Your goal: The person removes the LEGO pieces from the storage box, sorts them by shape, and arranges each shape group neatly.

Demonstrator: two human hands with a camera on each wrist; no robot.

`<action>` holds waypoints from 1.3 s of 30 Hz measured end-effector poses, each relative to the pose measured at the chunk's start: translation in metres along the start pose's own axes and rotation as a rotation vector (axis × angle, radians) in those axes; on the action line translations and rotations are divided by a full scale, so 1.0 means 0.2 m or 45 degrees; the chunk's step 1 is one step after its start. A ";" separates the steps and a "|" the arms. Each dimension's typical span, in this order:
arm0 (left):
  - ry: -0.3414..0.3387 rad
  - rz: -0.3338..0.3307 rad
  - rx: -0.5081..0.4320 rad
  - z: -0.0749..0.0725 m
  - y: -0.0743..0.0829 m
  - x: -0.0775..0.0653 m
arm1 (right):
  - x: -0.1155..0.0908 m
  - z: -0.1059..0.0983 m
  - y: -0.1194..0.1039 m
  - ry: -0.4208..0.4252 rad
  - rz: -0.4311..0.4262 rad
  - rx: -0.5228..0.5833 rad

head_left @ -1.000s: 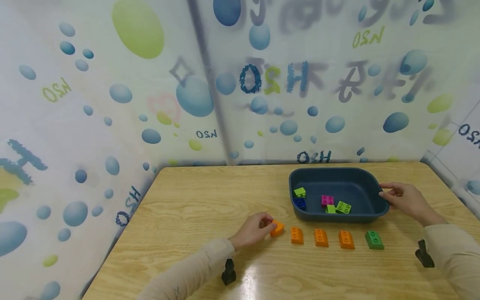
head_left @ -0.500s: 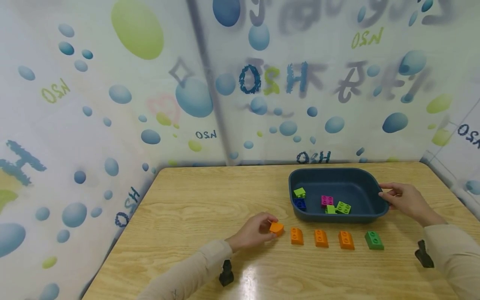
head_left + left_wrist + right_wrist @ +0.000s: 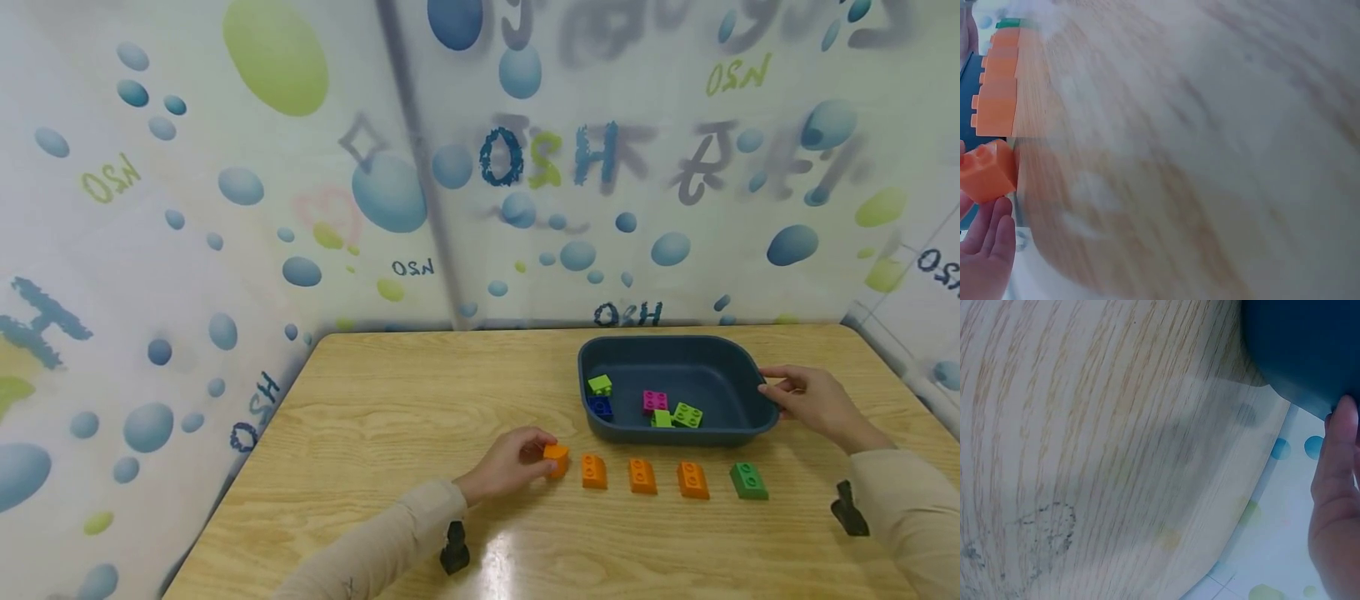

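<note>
Left hand [image 3: 510, 461] pinches a small orange brick [image 3: 556, 458] between thumb and fingertips, at the table surface, at the left end of a row. Just right of the grip: three orange bricks [image 3: 642, 476] and, last, a green brick [image 3: 748, 481], evenly spaced and apart from each other. The held brick sits just beside the nearest orange one; whether they touch cannot be told.

Right hand [image 3: 808, 402] rests against the right rim of a dark blue tray [image 3: 750, 367], fingers curled round the edge. Tray lies just beyond the row, near but apart from it. Inside it: lime, blue and magenta bricks [image 3: 654, 401], clustered toward its left half.

Wooden table [image 3: 390, 400] is bare to the left of and beyond the left hand, open out to the far edge. A bubble-printed curtain [image 3: 300, 167] closes in the far and left sides.

Left wrist view: held brick [image 3: 986, 171] studs-up against fingertips, row receding behind it, blurred. Right wrist view: one finger [image 3: 1341, 434] on the tray's outer wall [image 3: 1304, 344] near the table's corner; the row does not appear there.
</note>
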State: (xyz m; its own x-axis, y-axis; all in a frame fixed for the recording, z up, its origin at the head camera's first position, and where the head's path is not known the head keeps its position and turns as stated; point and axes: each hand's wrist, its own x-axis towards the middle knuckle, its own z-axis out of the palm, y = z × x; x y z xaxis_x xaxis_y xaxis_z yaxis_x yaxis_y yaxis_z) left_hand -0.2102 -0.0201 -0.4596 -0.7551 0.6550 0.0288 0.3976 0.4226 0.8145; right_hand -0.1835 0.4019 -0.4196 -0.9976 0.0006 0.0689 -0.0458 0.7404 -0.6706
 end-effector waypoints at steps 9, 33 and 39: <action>0.053 -0.040 0.044 0.01 -0.01 -0.01 | 0.00 0.00 -0.01 -0.006 -0.004 -0.010; -0.039 0.073 0.255 0.01 -0.01 0.00 | 0.00 0.00 -0.01 -0.019 0.019 -0.003; -0.049 0.089 0.272 0.01 -0.01 -0.01 | 0.00 0.00 -0.01 -0.017 0.009 -0.010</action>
State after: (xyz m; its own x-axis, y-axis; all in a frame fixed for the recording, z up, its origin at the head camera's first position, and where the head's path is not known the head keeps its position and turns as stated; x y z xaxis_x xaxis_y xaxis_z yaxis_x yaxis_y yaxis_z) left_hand -0.2084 -0.0204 -0.4616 -0.7031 0.7089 0.0555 0.5528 0.4959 0.6697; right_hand -0.1830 0.4007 -0.4175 -0.9985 -0.0027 0.0541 -0.0381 0.7458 -0.6651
